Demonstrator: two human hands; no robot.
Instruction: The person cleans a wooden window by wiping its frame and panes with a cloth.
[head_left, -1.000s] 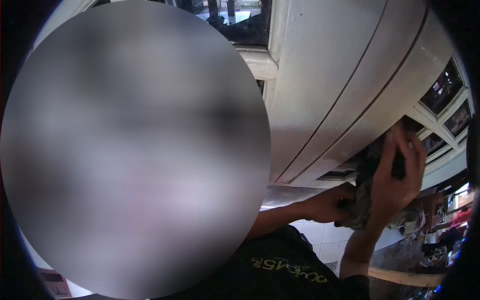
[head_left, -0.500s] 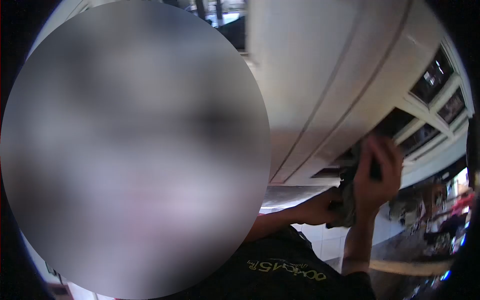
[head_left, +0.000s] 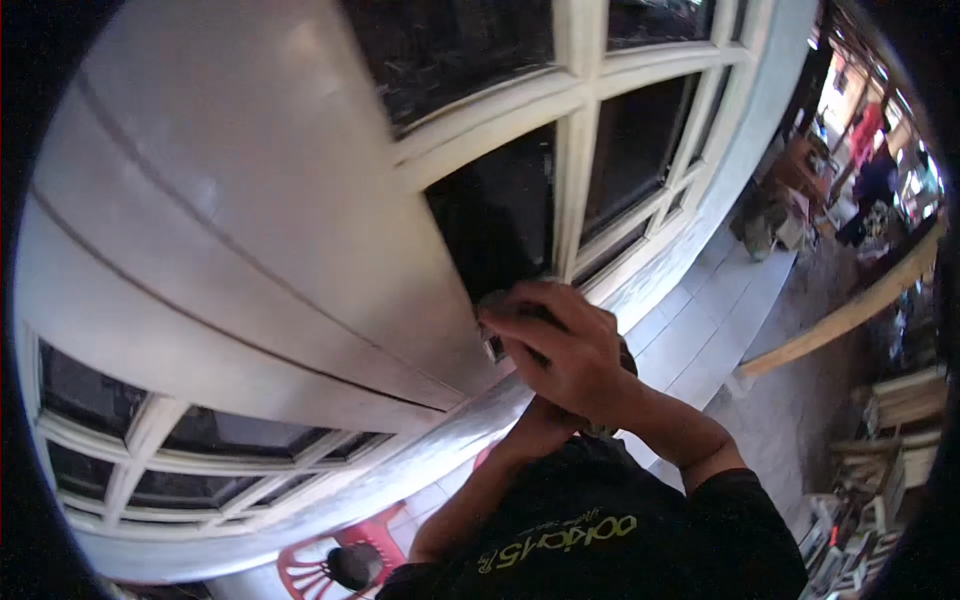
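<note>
My right hand [head_left: 575,345] reaches up to the lower corner of a dark window pane [head_left: 500,215], fingers bent and pressed together. A bit of dark grey cloth [head_left: 492,299] shows at its fingertips, against the white frame [head_left: 570,150]. Below it, my left hand [head_left: 545,425] is curled close to my chest, its fingers mostly covered by my right wrist. Beside the left hand, a greenish-grey patch of the cloth [head_left: 600,431] peeks out.
A broad white panel [head_left: 280,190] with two dark grooves fills the left, with more panes [head_left: 240,435] below. A red plastic chair [head_left: 310,565] stands at the bottom. Along the right run a tiled ledge [head_left: 690,310], a wooden beam [head_left: 850,310] and stacked clutter [head_left: 880,470].
My view has swung right, bringing the window toward the middle. Both hands were around the bunched cloth; now my right hand is at the pane and my left hand sits lower, partly hidden.
</note>
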